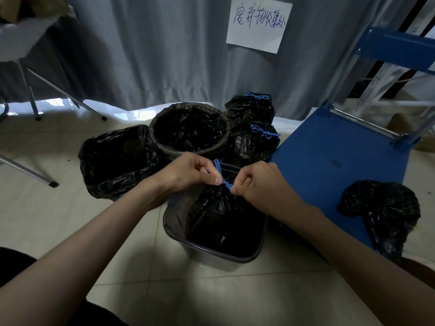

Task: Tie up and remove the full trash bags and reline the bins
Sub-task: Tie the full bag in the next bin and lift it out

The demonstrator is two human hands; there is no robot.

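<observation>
The black bag (219, 215) sits in the near grey bin (211, 254), neck gathered, and the blue drawstring (222, 178) is mid-knot: left hand (188, 171) and right hand (257, 182) each pinch an end. Next comes cinching tight, then lifting out to join two tied bags (253, 128) behind; two relined bins (190, 128) wait.

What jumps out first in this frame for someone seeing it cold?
Dead centre, the left hand and right hand pinch a blue drawstring at the gathered neck of a black bag that sits in the nearest bin. Behind it stand two lined bins, a square one at left and a round one, with two tied bags beside them. A handwritten paper sign hangs on the curtain above.
</observation>
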